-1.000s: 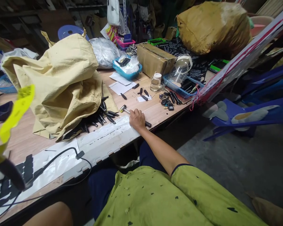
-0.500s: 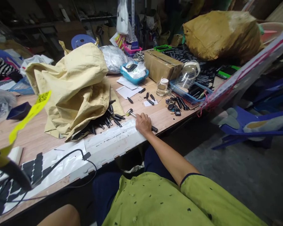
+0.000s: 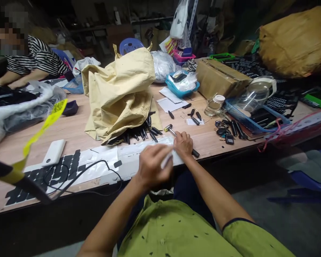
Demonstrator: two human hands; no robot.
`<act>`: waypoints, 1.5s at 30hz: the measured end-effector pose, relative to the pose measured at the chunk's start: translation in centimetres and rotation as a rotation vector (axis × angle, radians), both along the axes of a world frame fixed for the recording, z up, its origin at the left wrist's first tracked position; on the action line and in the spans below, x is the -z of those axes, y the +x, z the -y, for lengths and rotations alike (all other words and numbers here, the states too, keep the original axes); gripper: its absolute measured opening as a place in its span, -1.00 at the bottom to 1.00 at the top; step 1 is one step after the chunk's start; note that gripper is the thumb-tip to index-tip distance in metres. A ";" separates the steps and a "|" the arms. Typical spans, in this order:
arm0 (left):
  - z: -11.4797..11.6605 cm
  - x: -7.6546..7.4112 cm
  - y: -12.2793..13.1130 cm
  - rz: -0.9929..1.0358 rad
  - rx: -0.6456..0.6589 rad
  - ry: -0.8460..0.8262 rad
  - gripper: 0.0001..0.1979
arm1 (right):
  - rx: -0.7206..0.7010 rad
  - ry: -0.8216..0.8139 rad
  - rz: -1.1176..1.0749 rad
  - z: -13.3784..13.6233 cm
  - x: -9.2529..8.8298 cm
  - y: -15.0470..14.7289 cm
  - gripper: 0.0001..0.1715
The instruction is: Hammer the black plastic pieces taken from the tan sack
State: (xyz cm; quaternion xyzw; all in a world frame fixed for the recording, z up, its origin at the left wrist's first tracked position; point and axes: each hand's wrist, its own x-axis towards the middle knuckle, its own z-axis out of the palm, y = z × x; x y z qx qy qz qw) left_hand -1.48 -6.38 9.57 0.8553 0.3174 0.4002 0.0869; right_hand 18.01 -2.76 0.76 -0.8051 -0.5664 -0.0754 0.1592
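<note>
My right hand (image 3: 183, 143) is closed around a small hammer (image 3: 172, 132) lying low over the table's front edge. Its metal and yellow head points away from me, and its black grip end sticks out behind the hand. Left of it, my left hand (image 3: 153, 166) is raised over the edge, blurred, its fingers curled towards the thumb. A pale patch shows between them; whether it is a held thing is unclear. Just beyond, slim black pen-like pieces (image 3: 153, 135) spill from under a beige cloth sack (image 3: 120, 89). A white strip (image 3: 131, 153) runs along the edge.
A glass jar (image 3: 214, 106), keys (image 3: 220, 127) and a blue basket (image 3: 273, 123) with a clear jug (image 3: 259, 93) lie right. A cardboard box (image 3: 220, 76) stands behind. Left are a white power bank (image 3: 54, 151), a cable and a yellow tag (image 3: 46, 123). A person in stripes (image 3: 44, 59) sits far left.
My left hand has come up into view beside my right hand. The view has turned left, bringing the person in stripes into sight. My right hand still grips the hammer.
</note>
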 end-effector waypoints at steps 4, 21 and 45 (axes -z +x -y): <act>-7.0 1.7 0.2 -0.303 -0.247 -0.164 -0.58 | 0.001 -0.006 0.011 0.0 -0.1 0.0 -0.60; -7.5 5.6 -2.5 -0.555 -0.134 -0.343 -0.90 | 0.007 -0.031 0.011 -0.2 0.0 -0.2 -0.61; -5.9 7.5 -2.8 -0.194 -0.304 -0.598 -0.87 | -0.471 0.112 -0.520 7.3 -0.8 -4.8 -0.51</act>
